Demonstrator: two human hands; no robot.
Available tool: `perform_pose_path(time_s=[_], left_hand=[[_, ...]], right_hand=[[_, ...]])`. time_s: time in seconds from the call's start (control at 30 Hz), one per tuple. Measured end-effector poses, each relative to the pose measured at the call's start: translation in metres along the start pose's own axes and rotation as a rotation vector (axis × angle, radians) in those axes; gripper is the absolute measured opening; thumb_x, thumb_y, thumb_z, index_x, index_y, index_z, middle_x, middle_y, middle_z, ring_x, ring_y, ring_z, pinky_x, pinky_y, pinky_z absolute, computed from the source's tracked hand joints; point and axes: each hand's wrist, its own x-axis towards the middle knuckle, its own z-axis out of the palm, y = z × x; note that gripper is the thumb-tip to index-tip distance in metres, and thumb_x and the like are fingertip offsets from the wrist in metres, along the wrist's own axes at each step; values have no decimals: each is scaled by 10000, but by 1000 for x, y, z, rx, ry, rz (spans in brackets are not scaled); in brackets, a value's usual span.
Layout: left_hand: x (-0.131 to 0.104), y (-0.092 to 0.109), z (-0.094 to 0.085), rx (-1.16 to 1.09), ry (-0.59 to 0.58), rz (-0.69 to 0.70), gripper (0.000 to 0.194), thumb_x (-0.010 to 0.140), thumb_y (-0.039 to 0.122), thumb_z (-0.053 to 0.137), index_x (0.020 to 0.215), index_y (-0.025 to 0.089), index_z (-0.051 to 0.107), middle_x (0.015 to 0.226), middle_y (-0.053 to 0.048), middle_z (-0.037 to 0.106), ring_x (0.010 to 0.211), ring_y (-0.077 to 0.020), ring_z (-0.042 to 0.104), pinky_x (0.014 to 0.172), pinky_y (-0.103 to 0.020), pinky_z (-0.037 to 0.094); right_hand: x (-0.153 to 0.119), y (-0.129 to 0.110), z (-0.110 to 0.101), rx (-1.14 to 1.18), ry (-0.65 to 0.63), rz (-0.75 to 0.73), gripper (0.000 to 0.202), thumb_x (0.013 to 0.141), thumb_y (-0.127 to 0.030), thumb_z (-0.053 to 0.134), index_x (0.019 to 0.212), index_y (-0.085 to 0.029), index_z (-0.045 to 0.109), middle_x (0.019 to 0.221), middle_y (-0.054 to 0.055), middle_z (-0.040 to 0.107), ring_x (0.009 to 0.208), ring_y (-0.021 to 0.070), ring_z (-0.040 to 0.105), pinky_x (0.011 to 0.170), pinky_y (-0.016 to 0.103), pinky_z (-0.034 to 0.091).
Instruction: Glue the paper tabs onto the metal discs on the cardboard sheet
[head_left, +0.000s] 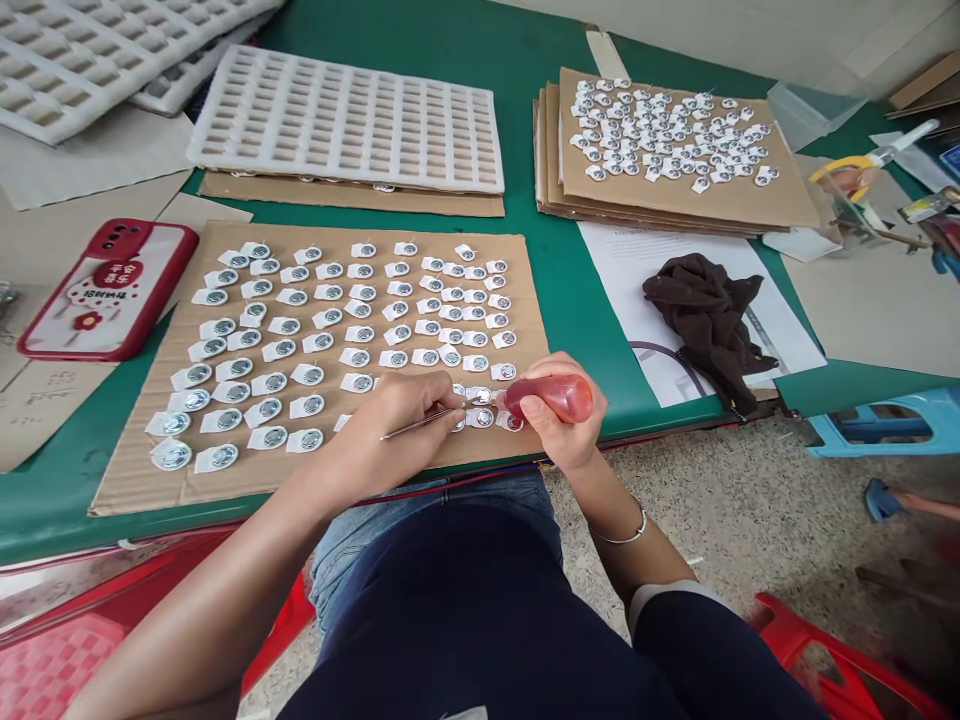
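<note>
My left hand [405, 420] is closed around thin metal tweezers [401, 432], their tip at a small round silver badge on a white paper tab [480, 397]. My right hand [570, 435] grips a soft squeeze bottle [551, 397] of reddish-pink liquid, tilted with its nozzle pointing left at the same badge. The nozzle and the tweezer tip nearly meet there; whether they touch cannot be seen. Beneath both hands lies a cardboard sheet [172, 480] with many such badges in rows. My left hand covers part of the lower rows.
A white gridded foam tray [345, 120] lies behind the sheet. At the left is a red-cased phone [112, 290]. Stacked cardboard sheets [780, 200] bear more badges at the back right. A dark cloth [705, 310] lies on paper, with yellow-handled scissors [847, 175] beyond.
</note>
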Motion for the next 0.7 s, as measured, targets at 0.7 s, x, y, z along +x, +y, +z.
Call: perform_pose_path(time_s=[0.7], left_hand=[[14,-10,12,238,293,129,65,823,201,553,853,185,609,817,-7,682,629,-118,610,562,-234,435]], right_hand=[[115,19,26,236,-16,248,425,811,-612,547,872,-211,420,723,3,552,677,138,616,435,201,432]])
